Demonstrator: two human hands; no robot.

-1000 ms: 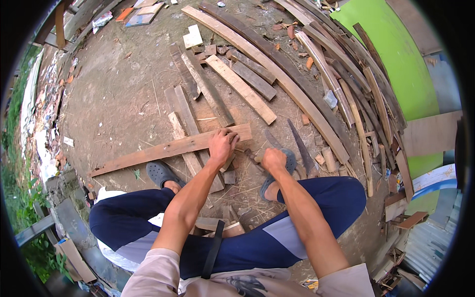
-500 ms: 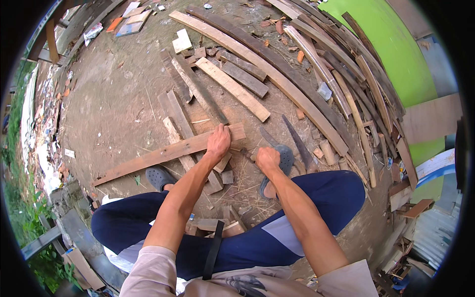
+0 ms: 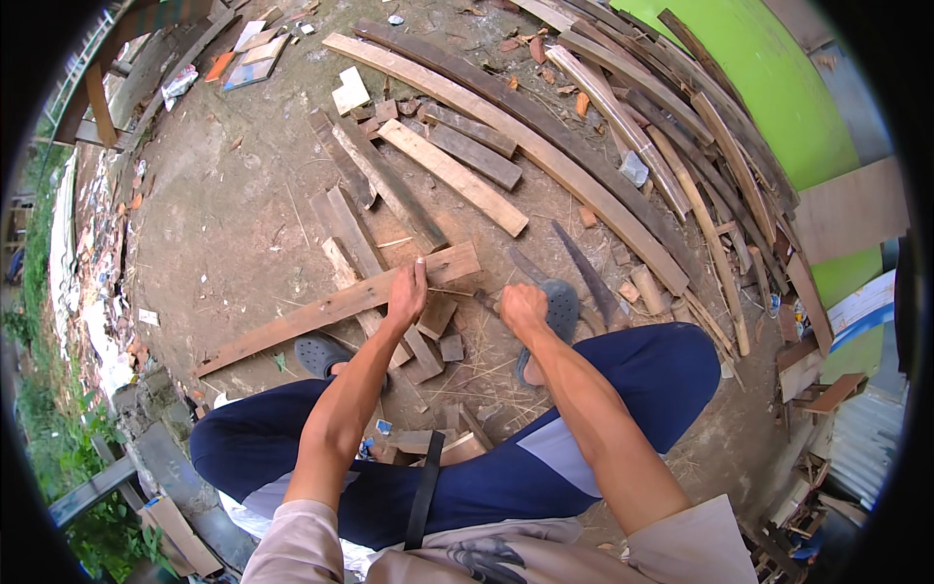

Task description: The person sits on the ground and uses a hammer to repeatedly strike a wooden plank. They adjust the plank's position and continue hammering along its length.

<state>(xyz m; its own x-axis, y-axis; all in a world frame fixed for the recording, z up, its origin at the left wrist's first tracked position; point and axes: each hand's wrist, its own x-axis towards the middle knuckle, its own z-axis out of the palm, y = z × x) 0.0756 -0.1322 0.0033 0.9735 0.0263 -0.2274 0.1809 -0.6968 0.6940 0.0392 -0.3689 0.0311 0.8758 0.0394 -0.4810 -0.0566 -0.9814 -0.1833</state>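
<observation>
My left hand [image 3: 407, 294] is closed on a long brown wooden board [image 3: 321, 313] near its right end, its thumb raised along the face. The board slants across other lumber pieces on the ground. My right hand [image 3: 523, 310] is a fist around a hand tool [image 3: 484, 300] with a dark grip; a thin shaft points left toward the board. The fist hides much of the tool, so I cannot make out its kind. A handsaw blade [image 3: 584, 268] lies on the ground just beyond my right hand, next to my grey clog [image 3: 560, 310].
Cut planks [image 3: 452, 175] lie ahead of the board. Long timbers [image 3: 525, 122] curve along the right by a green panel [image 3: 720, 78]. Short wood offcuts [image 3: 457, 448] sit between my legs. My other clog [image 3: 318, 354] is under the board's near side.
My left hand has slid left and nearer along the board, and its thumb now sticks up. My right hand stays about where it was, still holding the tool.
</observation>
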